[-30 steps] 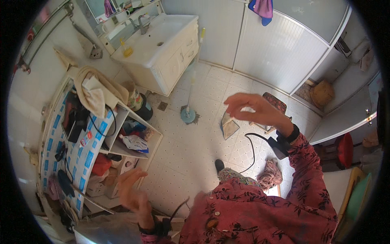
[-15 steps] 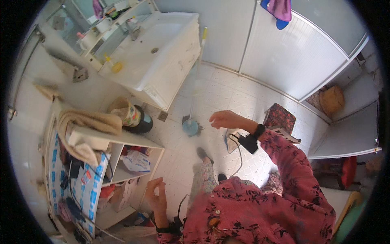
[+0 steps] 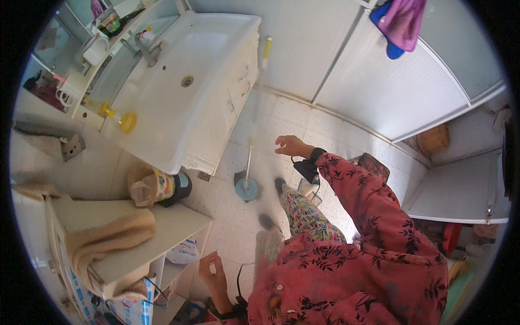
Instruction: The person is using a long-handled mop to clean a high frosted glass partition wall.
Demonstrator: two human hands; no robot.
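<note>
Both empty and loosely curled, the right hand (image 3: 293,146) hovers nearest the mop (image 3: 246,189), the left hand (image 3: 213,275) beside the white shelf unit's (image 3: 179,221) edge.

Through my remote feed I see what looks like a home bathroom: a white washbasin (image 3: 214,51) with a tap (image 3: 147,53), white mugs (image 3: 96,50) on a shelf, a long-handled mop (image 3: 246,189) on pale tiled floor (image 3: 230,225), and a tan towel (image 3: 111,238).

We have open room between our right hand (image 3: 293,145) and the mop (image 3: 246,189); leftward, the sink cabinet (image 3: 230,103) obstructs
</note>
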